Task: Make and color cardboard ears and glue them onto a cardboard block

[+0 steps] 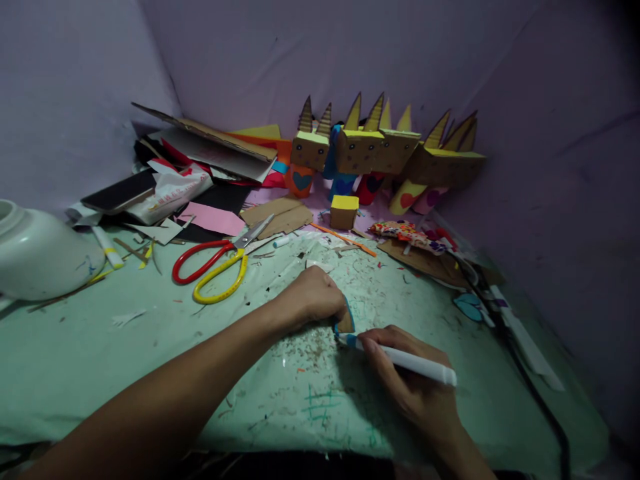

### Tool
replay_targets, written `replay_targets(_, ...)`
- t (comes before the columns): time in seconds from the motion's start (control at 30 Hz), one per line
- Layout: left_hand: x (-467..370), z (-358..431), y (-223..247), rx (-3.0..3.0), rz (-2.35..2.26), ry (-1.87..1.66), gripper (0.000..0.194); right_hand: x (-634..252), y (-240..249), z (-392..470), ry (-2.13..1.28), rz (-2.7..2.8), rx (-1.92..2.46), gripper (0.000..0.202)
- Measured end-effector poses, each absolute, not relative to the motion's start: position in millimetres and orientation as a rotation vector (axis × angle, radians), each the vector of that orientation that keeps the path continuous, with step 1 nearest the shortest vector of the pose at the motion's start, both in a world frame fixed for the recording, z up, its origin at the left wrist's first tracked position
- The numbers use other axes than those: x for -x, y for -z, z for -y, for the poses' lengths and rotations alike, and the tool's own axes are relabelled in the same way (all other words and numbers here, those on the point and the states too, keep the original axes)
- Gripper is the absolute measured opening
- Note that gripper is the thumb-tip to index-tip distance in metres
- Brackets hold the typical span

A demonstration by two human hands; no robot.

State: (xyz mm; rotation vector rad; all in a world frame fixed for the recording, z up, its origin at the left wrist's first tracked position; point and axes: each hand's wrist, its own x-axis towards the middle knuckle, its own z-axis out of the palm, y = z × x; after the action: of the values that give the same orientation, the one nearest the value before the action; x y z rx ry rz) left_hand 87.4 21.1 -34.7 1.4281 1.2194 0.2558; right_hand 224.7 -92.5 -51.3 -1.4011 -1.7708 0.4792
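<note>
My left hand [320, 295] is closed on a small cardboard piece [346, 319] and keeps it at the middle of the table. A blue line runs along the edge of this piece; the rest of it is hidden under my fingers. In my right hand [407, 373] is a white felt-tip marker [420, 365] with a blue tip end. The tip meets or nearly meets the lower edge of the cardboard. Left of my hands lie scissors [240, 253] with one red and one yellow handle, blades pointing away.
Several cardboard figures with pointed horns [363, 150] stand along the wall. Before them sits a small yellow-topped box [345, 212]. Paper and cardboard scraps [210, 219] pile at back left, beside a white jar [45, 257]. A black cable [530, 380] runs down the right side.
</note>
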Motion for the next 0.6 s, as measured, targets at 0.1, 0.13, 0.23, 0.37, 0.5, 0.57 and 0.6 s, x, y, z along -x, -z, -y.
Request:
replay_targets(0.1, -87.5, -21.1, 32.7, -1.428, -1.226, -0.247, 0.012, -224.6, 49.9, 91.6, -0.455, 1.774, 1.362, 0.010)
replay_targets(0.13, -87.5, -21.1, 32.5, -1.428, -1.228, -0.243, 0.011, -224.5, 49.3, 91.5, -0.448, 1.783, 1.350, 0.010)
replay_targets(0.23, -86.6, -20.7, 33.6, -1.436, -1.217, -0.238, 0.009, -224.6, 47.7, 93.3, -0.481, 1.740, 1.320, 0.010)
replay_targets(0.37, -83.1, -18.3, 33.0, -1.470, -1.126, -0.242, 0.008, -223.3, 48.7, 97.2, -0.456, 1.295, 1.316, 0.012)
replay_targets(0.5, -73.4, -19.5, 18.9, -1.648, -1.090, -0.332, 0.035, -222.0, 52.6, 96.3, -0.454, 1.018, 1.322, 0.012)
replay_targets(0.57, -65.1, -24.4, 8.4, -1.825, -1.284, -0.471, 0.036, -224.2, 51.4, 91.4, -0.494, 0.931, 1.349, 0.017)
replay_targets(0.6, -60.5, -27.8, 3.5, -1.907, -1.412, -0.552, 0.031, -226.2, 48.9, 87.0, -0.523, 0.885, 1.357, 0.020)
